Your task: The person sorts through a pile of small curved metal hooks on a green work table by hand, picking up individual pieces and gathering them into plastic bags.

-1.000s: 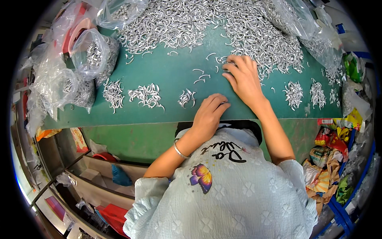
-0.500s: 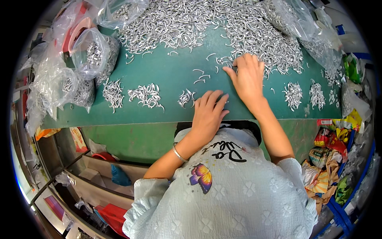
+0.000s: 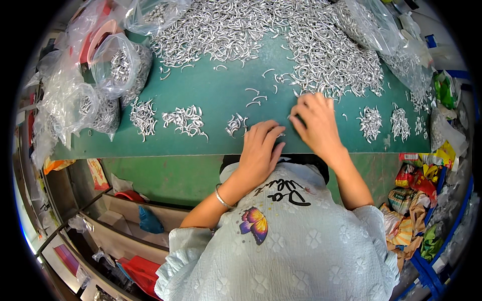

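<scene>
Across the near edge of the broad, flat green tabletop [image 3: 211, 95], two bare forearms come up from the pale blue, textured cloth shirt [image 3: 301, 246]. The right forearm [image 3: 355, 180] slants up and inward; the left forearm [image 3: 208, 206] is bent more sharply at the front of the body. The right hand [image 3: 317, 123] is palm down just below the great heap of curved, silver metal pieces [image 3: 341, 57], its fingers curled and thumb tucked toward the index finger; whether they pinch a piece cannot be told. The left hand [image 3: 259, 150], nearer the edge, points up and to the right, fingers side by side, thumb apart; its grip is hidden too. A gap of green separates the two hands.

The heap fills the far side of the tabletop. Clear plastic bags of silver pieces [image 3: 143, 70] crowd the left end, beside a rounded pink plastic container [image 3: 99, 41], and another clear bulging plastic bag [image 3: 374, 27] closes off the upper right. Small piles of silver pieces line the near side: two at left [image 3: 183, 120], one just left of the left hand [image 3: 235, 124], and others at right [image 3: 370, 123]. Scattered curved pieces [image 3: 256, 98] lie between heap and hands. A narrow silver-coloured bracelet [image 3: 222, 197] circles the left wrist.
</scene>
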`<state>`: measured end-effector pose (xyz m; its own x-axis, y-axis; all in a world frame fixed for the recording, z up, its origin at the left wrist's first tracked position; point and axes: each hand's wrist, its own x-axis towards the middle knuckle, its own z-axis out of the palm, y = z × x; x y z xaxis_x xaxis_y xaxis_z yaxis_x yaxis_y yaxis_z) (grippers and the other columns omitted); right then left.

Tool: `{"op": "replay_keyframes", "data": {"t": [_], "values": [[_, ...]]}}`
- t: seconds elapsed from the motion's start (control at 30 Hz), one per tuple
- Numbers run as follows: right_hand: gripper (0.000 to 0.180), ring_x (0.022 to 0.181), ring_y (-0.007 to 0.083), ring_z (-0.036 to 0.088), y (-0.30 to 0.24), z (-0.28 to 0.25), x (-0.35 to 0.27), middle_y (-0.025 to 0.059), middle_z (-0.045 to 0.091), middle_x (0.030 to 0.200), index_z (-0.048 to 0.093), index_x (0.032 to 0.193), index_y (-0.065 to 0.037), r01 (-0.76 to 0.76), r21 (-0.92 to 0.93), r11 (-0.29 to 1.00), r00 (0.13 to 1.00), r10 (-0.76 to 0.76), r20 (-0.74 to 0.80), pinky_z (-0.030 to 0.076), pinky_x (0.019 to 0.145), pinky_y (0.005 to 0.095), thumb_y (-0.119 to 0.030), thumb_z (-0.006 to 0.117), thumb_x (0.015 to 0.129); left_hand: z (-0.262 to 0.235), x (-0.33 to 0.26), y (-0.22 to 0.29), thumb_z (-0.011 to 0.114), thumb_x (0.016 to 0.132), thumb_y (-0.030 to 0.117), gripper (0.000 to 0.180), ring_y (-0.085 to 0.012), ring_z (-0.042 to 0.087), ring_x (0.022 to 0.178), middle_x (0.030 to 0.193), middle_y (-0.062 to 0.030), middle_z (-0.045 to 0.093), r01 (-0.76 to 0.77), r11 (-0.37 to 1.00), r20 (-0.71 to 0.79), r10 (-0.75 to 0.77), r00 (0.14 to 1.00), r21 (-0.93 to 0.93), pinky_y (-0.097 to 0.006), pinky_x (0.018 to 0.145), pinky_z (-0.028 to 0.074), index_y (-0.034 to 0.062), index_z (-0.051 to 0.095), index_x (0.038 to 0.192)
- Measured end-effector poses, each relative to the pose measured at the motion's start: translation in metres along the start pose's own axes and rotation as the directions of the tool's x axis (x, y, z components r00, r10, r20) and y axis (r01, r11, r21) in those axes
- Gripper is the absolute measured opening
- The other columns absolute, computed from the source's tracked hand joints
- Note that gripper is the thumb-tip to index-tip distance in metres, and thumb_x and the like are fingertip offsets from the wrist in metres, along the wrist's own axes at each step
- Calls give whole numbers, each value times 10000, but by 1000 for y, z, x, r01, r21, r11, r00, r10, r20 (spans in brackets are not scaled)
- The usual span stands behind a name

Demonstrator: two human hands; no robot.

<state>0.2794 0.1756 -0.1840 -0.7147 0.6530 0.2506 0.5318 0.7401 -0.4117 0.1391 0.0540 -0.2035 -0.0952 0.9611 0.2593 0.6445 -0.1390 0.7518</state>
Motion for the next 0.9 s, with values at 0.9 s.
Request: {"op": "replay_keyframes", "data": {"t": [0.9], "values": [[90,824,243,537,25,27,37,59,585,825,642,869,-60,36,-180,983,984,-67,-168,361,767,386,-68,669,784,19,14,-4,659,765,-67,384,-326,540,981,1148,-142,535,-39,993,14,41,999,-107,-400,846,464,5,594,1137]]}}
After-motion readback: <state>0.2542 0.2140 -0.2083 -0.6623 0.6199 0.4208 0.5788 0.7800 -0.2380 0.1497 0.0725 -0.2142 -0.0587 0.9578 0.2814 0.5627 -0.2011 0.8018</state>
